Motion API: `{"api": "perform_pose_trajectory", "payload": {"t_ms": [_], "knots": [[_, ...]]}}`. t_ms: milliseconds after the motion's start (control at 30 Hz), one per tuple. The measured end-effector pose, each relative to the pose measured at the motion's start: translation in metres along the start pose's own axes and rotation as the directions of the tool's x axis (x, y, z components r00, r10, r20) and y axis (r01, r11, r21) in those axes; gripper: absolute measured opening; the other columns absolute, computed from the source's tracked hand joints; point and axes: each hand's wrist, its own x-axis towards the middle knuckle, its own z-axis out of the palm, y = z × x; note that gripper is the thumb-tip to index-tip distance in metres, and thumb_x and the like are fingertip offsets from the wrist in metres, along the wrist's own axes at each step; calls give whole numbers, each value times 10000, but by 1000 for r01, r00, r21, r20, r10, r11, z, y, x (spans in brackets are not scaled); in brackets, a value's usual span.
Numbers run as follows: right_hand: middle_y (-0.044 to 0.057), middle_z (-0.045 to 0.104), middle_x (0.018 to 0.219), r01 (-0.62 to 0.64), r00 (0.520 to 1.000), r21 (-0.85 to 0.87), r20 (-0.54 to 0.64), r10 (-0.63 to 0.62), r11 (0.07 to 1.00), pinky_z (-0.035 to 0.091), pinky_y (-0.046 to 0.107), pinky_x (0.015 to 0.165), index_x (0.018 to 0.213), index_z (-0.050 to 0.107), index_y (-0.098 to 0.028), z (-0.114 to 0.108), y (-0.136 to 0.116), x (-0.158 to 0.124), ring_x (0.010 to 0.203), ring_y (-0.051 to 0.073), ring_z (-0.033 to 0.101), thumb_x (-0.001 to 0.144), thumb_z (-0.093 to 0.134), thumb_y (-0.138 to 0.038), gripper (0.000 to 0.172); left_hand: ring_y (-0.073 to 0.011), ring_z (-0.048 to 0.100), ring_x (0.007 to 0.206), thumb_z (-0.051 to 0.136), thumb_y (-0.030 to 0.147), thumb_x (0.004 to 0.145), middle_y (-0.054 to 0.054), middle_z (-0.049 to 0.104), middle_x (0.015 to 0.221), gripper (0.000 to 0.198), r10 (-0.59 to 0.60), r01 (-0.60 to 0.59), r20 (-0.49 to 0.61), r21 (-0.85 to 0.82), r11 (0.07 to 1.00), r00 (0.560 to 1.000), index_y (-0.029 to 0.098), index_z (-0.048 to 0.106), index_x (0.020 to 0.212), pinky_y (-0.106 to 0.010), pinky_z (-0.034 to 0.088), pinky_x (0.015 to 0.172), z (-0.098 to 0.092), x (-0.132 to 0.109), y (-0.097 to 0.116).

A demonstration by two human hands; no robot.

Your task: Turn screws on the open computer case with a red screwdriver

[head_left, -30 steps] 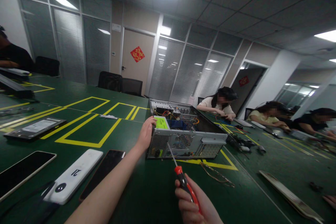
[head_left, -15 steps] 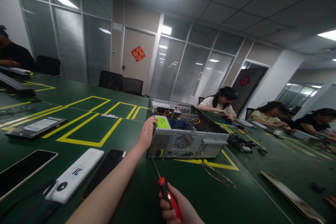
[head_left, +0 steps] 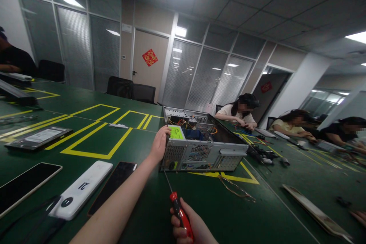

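Right hand, wrapped round the screwdriver, seemingly aligns its tip near the computer case's lower corner, needing steadiness next. Left hand, fingers bent, touches the case, grip unclear

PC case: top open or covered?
Open: the PC case has no top cover; wires and a green-labelled box show inside.

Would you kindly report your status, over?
Left hand on open grey metal computer case; right hand gripping red-and-black screwdriver, tip near case's lower left corner; loose thin wires in front.
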Motion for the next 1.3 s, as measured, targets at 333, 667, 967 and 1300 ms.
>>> {"api": "perform_pose_trajectory", "payload": {"t_ms": [333,667,967,1300], "knots": [[-54,490,491,46,996,-189,-71,-60,981,118,99,313,724,513,-153,10,3,-8,323,4,297,839,557,-356,237,-206,486,1211,218,405,957,-96,605,1103,387,-4,4,0,-3,1000,1000,194,538,904,-431,369,1067,0,0,0],[-39,566,588,119,961,-198,-222,-163,973,363,150,394,821,510,-176,23,8,-2,420,61,506,888,503,-359,196,-202,494,1201,220,396,959,-96,608,1099,388,10,-10,-10,-10,1000,1000,188,543,899,-429,372,1067,1,0,1],[-30,480,511,38,990,82,-137,-27,996,221,82,313,750,585,-114,24,-4,-8,370,19,393,915,354,-516,493,-200,487,1213,229,399,957,-92,606,1108,384,-10,10,-15,-13,1000,1000,191,546,896,-426,366,1075,1,0,1],[32,605,611,-13,988,90,-155,27,996,444,164,413,804,613,-114,17,3,-1,479,89,561,915,397,-466,427,-203,482,1214,215,396,959,-94,605,1110,386,-1,1,-3,-1,1000,1000,192,539,907,-427,360,1073,0,-1,-2]]}}
